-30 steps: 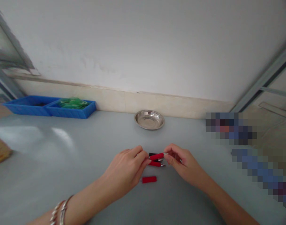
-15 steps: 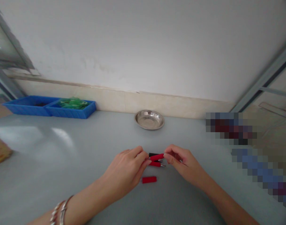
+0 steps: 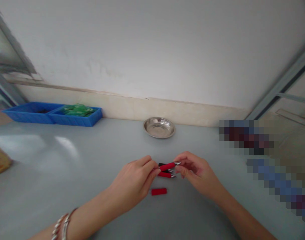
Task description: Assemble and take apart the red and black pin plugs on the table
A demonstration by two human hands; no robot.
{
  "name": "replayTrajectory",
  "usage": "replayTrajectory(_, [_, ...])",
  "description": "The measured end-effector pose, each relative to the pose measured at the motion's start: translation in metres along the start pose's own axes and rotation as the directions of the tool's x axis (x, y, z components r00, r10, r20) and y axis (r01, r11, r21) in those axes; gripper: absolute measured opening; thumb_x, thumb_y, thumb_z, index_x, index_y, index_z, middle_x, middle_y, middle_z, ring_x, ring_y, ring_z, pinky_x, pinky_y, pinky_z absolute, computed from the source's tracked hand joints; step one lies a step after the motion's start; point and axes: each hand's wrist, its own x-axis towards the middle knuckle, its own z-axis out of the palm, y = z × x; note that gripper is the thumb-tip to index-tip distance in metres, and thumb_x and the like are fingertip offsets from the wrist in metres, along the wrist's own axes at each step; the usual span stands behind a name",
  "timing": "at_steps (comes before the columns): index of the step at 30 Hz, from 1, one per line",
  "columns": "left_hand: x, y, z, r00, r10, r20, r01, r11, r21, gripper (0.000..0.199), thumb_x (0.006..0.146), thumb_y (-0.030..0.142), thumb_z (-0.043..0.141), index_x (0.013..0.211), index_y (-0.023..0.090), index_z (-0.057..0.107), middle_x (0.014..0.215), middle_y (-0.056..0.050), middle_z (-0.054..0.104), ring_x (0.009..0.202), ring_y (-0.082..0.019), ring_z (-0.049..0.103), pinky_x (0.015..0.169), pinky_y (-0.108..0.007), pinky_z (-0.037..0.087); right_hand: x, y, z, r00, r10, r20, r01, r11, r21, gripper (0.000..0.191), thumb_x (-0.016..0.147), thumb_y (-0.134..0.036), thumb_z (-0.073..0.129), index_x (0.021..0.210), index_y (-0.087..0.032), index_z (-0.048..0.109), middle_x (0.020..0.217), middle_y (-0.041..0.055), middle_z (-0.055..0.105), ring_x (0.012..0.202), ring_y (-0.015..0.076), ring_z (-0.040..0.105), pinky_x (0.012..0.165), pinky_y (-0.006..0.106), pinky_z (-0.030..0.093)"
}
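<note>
My left hand (image 3: 136, 178) pinches the rear end of a red pen (image 3: 167, 166), whose silver tip points right. At that tip is my right hand (image 3: 195, 170), its thumb and index finger slightly apart beside the metal; whether they touch it is hard to tell. Beneath the held pen lie a black pen (image 3: 163, 164) and another red pen (image 3: 165, 174) with a silver tip, both partly hidden by my left fingers. A short red barrel piece (image 3: 159, 191) rests on the table nearer to me.
A round metal dish (image 3: 159, 128) stands near the wall. Two joined blue trays (image 3: 74, 120) are at the back left, the right one holding green pieces. A yellowish object (image 3: 0, 160) is at the left edge. Blurred-out items lie at the right.
The silver tip of the held red pen now shows at its right end, where my right fingers were. My right fingers have shifted slightly and parted.
</note>
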Motion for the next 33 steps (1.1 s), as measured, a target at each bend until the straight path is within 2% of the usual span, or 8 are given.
replayTrajectory(5, [0.000, 0.000, 0.001, 1.000, 0.011, -0.009, -0.011, 1.000, -0.004, 0.031, 0.093, 0.025, 0.028, 0.087, 0.017, 0.058, 0.081, -0.004, 0.057, 0.066, -0.014, 0.055, 0.062, -0.025, 0.044, 0.000, -0.002, 0.002, 0.997, 0.064, 0.034, -0.070, 0.973, 0.218, 0.019, 0.077, -0.033, 0.060, 0.085, -0.018, 0.053, 0.066, -0.0007, 0.061, 0.053, 0.0099, 0.055, 0.052, 0.023, 0.045])
replayTrajectory(11, [0.000, -0.001, 0.002, 1.000, 0.029, 0.006, -0.029, 0.999, 0.014, 0.031, 0.094, 0.024, 0.028, 0.087, 0.017, 0.058, 0.080, -0.004, 0.057, 0.064, -0.014, 0.055, 0.060, -0.025, 0.043, 0.001, -0.004, 0.004, 0.998, 0.052, 0.036, -0.060, 0.966, 0.250, 0.023, 0.079, -0.039, 0.058, 0.077, -0.017, 0.052, 0.065, 0.0000, 0.061, 0.051, 0.0090, 0.054, 0.049, 0.022, 0.044])
replayTrajectory(16, [0.001, -0.001, 0.001, 0.999, 0.037, 0.019, -0.037, 0.999, 0.012, 0.033, 0.094, 0.025, 0.026, 0.085, 0.016, 0.057, 0.081, -0.005, 0.057, 0.065, -0.015, 0.055, 0.062, -0.027, 0.044, 0.000, -0.003, 0.003, 1.000, 0.013, -0.016, -0.011, 0.991, 0.134, 0.018, 0.080, -0.034, 0.057, 0.077, -0.017, 0.054, 0.064, -0.0010, 0.056, 0.056, 0.0094, 0.051, 0.052, 0.022, 0.041])
replayTrajectory(25, [0.001, -0.002, 0.000, 0.999, -0.031, 0.039, 0.035, 0.996, -0.085, 0.034, 0.095, 0.027, 0.027, 0.084, 0.016, 0.057, 0.079, -0.004, 0.056, 0.066, -0.014, 0.054, 0.063, -0.025, 0.044, -0.001, 0.002, 0.000, 0.995, -0.086, -0.057, 0.086, 0.996, -0.004, 0.012, 0.082, -0.029, 0.052, 0.079, -0.018, 0.055, 0.070, 0.0011, 0.058, 0.063, 0.0121, 0.053, 0.054, 0.023, 0.040])
replayTrajectory(29, [0.002, -0.004, -0.004, 0.994, -0.068, 0.082, 0.069, 0.998, -0.013, 0.033, 0.095, 0.028, 0.027, 0.088, 0.017, 0.058, 0.082, -0.005, 0.057, 0.070, -0.016, 0.056, 0.066, -0.026, 0.044, 0.000, 0.003, -0.001, 0.990, -0.079, -0.114, 0.057, 0.982, -0.183, 0.009, 0.082, -0.025, 0.050, 0.083, -0.018, 0.055, 0.069, 0.0006, 0.058, 0.061, 0.0124, 0.053, 0.054, 0.023, 0.040])
replayTrajectory(33, [0.003, -0.006, -0.011, 0.986, -0.072, 0.153, 0.050, 0.988, 0.146, 0.031, 0.094, 0.028, 0.029, 0.086, 0.017, 0.057, 0.082, -0.005, 0.058, 0.070, -0.018, 0.058, 0.062, -0.029, 0.044, 0.002, 0.003, -0.002, 0.982, -0.082, -0.171, 0.015, 0.931, -0.364, 0.010, 0.080, -0.023, 0.051, 0.085, -0.017, 0.057, 0.066, -0.0006, 0.058, 0.053, 0.0109, 0.050, 0.052, 0.023, 0.039])
